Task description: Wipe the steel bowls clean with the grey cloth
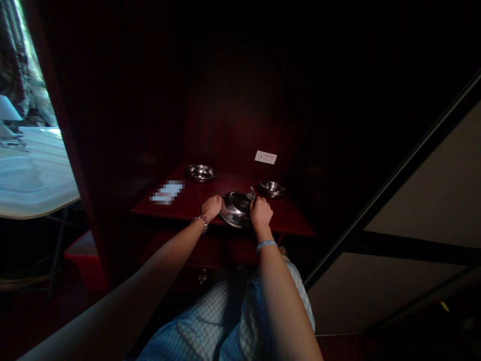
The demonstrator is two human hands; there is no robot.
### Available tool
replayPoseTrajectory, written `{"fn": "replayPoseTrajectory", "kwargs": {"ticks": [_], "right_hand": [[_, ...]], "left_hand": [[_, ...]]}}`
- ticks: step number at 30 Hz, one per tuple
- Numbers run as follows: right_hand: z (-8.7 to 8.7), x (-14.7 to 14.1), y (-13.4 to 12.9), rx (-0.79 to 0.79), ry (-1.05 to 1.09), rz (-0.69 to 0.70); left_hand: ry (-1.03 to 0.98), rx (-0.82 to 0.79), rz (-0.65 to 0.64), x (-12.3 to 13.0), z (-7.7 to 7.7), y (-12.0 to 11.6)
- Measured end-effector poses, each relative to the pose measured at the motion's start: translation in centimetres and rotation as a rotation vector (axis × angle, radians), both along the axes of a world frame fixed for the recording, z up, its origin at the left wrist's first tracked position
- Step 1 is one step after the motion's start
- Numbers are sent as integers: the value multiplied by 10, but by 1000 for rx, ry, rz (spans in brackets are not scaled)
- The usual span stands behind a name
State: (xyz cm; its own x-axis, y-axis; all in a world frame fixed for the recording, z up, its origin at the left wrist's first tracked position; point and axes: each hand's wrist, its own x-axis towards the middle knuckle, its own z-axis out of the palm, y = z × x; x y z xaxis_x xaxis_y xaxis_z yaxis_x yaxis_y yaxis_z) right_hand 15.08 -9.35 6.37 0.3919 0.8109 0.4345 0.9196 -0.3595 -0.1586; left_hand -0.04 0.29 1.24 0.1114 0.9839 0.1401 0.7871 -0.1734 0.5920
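Note:
A shiny steel bowl point(237, 210) is held tilted at the front edge of the dark red shelf point(240, 183), its outer side toward me. My left hand point(212, 207) grips the bowl's left rim with closed fingers. At the right side of the bowl, my right hand point(260, 212) is closed on a crumpled grey cloth point(251, 193), part of which sticks out above the fingers. Whether those fingers also grip the rim is hidden. Behind the hands, one steel bowl point(201, 173) stands at the back left and another point(272, 189) at the right.
A blurred-out white and pink item point(167, 192) lies on the shelf's left. A white power socket point(265, 157) is on the back panel. Dark side walls enclose the shelf. Left of them stand a pale table point(37, 175) and a red bin-like container point(84, 255).

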Motion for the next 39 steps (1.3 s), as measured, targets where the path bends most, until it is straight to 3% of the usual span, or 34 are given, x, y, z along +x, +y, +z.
{"fn": "replayPoseTrajectory", "kwargs": {"ticks": [14, 22, 27, 32, 39], "right_hand": [[5, 11, -9, -114, 113, -32], [2, 7, -7, -40, 76, 1], [4, 0, -5, -9, -9, 120], [2, -10, -2, -6, -111, 370], [-2, -16, 2, 36, -35, 537]], "left_hand": [[-4, 7, 5, 0, 2, -3], [-9, 12, 4, 0, 2, -4], [-20, 14, 9, 0, 1, -2], [-29, 7, 13, 0, 1, -1], [-77, 2, 0, 0, -1, 2]]}}
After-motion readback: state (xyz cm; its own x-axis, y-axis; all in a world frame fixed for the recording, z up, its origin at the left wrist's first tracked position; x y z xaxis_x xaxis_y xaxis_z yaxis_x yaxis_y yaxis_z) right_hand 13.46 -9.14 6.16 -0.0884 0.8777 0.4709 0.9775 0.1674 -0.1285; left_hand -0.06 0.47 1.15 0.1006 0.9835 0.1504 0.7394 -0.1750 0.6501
